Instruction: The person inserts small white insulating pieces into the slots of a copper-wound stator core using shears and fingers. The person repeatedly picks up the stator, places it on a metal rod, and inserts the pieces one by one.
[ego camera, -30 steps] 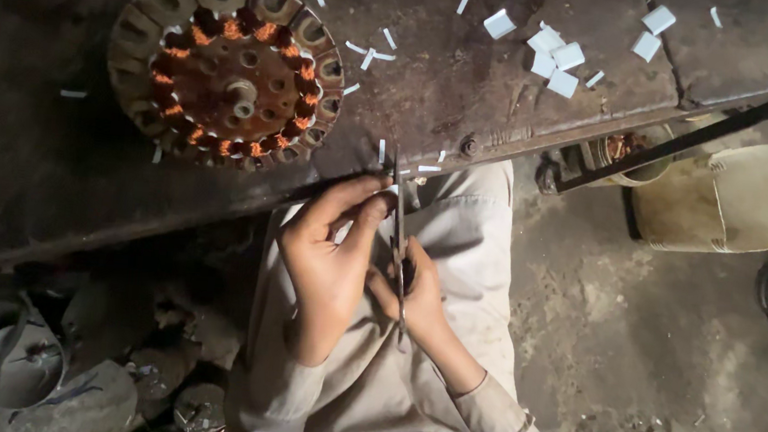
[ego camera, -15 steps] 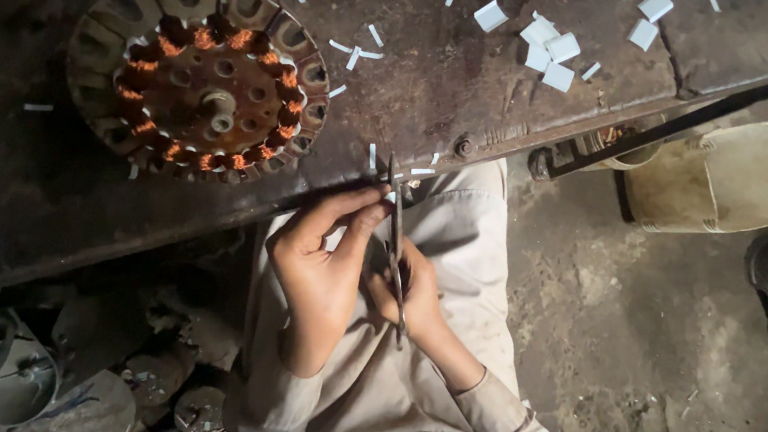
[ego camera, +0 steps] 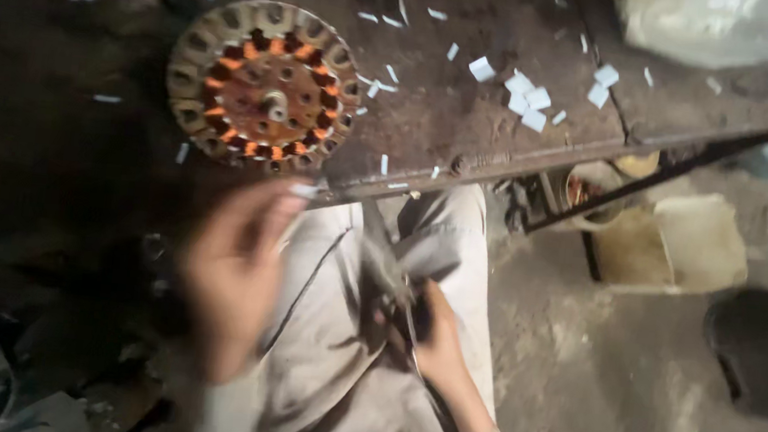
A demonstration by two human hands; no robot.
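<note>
Scissors (ego camera: 389,267) in the right hand (ego camera: 434,336), over the lap.
Its fingers grip the handles; the blurred left hand (ego camera: 235,272) pinches a white strip (ego camera: 305,190) below the stator (ego camera: 264,85) on the worktop (ego camera: 466,121).

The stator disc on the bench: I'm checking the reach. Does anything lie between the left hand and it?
Nothing visible does. The blurred left hand is just below the stator disc, with only the bench edge and small white paper slips nearby.
</note>
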